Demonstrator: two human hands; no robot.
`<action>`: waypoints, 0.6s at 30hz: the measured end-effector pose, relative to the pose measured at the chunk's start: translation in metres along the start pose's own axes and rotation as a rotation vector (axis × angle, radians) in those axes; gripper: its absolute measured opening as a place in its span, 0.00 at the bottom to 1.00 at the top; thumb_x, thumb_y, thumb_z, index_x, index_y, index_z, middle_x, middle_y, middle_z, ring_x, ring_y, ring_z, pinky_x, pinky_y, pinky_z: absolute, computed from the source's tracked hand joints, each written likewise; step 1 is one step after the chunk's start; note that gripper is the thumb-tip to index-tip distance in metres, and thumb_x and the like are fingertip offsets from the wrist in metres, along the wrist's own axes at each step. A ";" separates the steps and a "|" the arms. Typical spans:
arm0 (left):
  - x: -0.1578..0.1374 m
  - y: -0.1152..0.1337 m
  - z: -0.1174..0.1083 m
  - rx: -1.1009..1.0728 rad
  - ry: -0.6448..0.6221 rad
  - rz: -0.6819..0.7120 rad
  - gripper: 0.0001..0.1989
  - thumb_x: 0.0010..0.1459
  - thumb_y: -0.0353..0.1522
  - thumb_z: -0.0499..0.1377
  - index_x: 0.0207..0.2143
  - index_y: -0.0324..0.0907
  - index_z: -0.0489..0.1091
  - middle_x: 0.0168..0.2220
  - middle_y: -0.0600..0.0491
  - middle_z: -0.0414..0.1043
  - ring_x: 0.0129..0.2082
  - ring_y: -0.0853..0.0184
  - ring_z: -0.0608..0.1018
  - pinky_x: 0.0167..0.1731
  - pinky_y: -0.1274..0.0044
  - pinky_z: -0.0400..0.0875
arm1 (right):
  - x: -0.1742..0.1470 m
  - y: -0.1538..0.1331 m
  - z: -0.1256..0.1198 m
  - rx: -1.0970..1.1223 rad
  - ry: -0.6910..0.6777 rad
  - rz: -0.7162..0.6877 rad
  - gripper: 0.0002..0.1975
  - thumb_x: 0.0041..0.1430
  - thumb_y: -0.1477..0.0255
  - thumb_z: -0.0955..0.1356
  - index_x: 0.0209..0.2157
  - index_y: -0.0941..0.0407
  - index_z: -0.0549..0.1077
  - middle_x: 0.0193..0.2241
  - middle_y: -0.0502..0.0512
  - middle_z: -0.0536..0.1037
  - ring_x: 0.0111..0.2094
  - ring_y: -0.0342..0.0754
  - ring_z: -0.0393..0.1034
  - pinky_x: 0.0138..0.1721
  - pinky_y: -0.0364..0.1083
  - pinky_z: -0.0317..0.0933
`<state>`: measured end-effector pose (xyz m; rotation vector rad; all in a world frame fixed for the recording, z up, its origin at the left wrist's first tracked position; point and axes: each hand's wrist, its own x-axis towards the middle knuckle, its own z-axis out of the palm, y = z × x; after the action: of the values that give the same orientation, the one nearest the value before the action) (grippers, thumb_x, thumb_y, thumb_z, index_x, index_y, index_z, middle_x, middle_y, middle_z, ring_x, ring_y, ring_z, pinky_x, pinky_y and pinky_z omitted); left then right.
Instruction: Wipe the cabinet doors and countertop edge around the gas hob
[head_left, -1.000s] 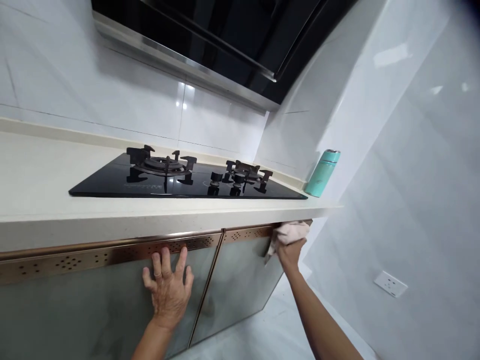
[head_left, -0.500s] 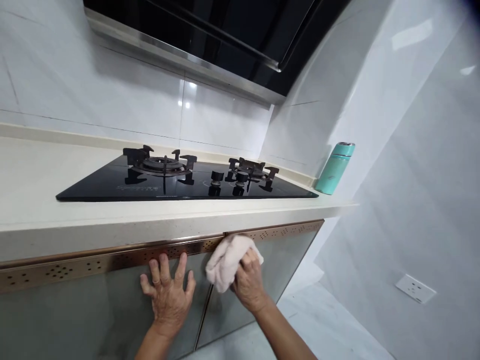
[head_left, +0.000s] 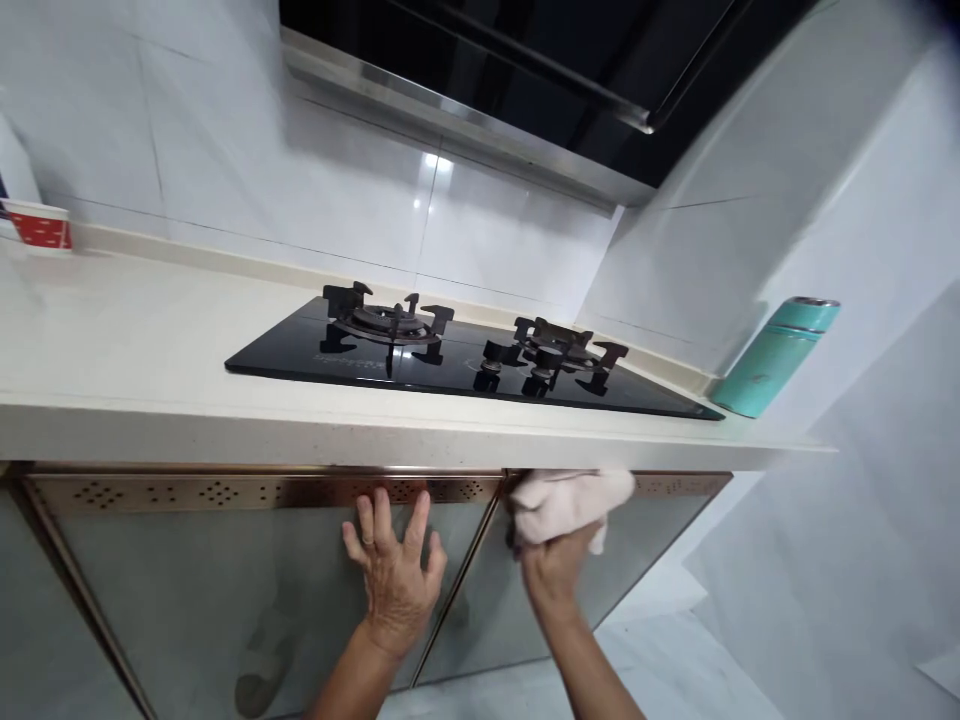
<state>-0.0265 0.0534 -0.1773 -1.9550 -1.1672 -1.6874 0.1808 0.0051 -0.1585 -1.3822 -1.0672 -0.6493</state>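
My left hand (head_left: 397,575) lies with spread fingers against the left cabinet door (head_left: 195,580), its fingertips on the copper-coloured perforated strip (head_left: 315,492) along the top. A folded pale cloth (head_left: 574,503) is in my right hand (head_left: 559,570), pressed at the top of the right cabinet door (head_left: 502,620), just beside the seam between the doors. The cloth hides most of the right fingers and part of that door's strip.
Above the doors runs a white countertop (head_left: 135,350) with a black gas hob (head_left: 442,375). A turquoise flask (head_left: 776,358) stands at the right end, a red-and-white paper cup (head_left: 41,228) at the far left. A dark range hood (head_left: 510,70) overhangs the hob.
The cloth in my right hand has moved right along the right door's top edge. My left hand stays on the left door. The view has turned left, bringing the paper cup into sight.
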 end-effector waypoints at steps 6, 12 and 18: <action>0.019 0.025 -0.002 0.013 0.032 -0.105 0.33 0.63 0.30 0.55 0.68 0.45 0.49 0.68 0.37 0.48 0.68 0.44 0.51 0.61 0.43 0.46 | -0.041 -0.130 0.042 -0.054 -0.248 -0.527 0.15 0.61 0.72 0.64 0.50 0.51 0.71 0.51 0.60 0.68 0.57 0.57 0.56 0.60 0.65 0.48; 0.021 0.017 -0.008 -0.005 0.051 -0.090 0.27 0.65 0.28 0.52 0.65 0.43 0.55 0.64 0.39 0.56 0.67 0.49 0.55 0.62 0.45 0.48 | -0.036 -0.149 0.057 0.049 -0.425 -0.665 0.17 0.64 0.72 0.64 0.53 0.48 0.69 0.53 0.52 0.72 0.60 0.50 0.57 0.62 0.59 0.51; -0.001 -0.028 -0.036 -0.095 0.114 -0.025 0.29 0.59 0.25 0.57 0.63 0.41 0.56 0.65 0.36 0.50 0.68 0.47 0.52 0.62 0.50 0.50 | -0.113 -0.169 0.095 0.130 -0.504 -0.477 0.21 0.66 0.78 0.57 0.56 0.49 0.67 0.55 0.58 0.71 0.57 0.48 0.66 0.44 0.51 0.70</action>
<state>-0.0714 0.0455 -0.1759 -1.8776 -1.0935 -1.8718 -0.0364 0.0502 -0.1938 -1.2092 -1.8445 -0.5656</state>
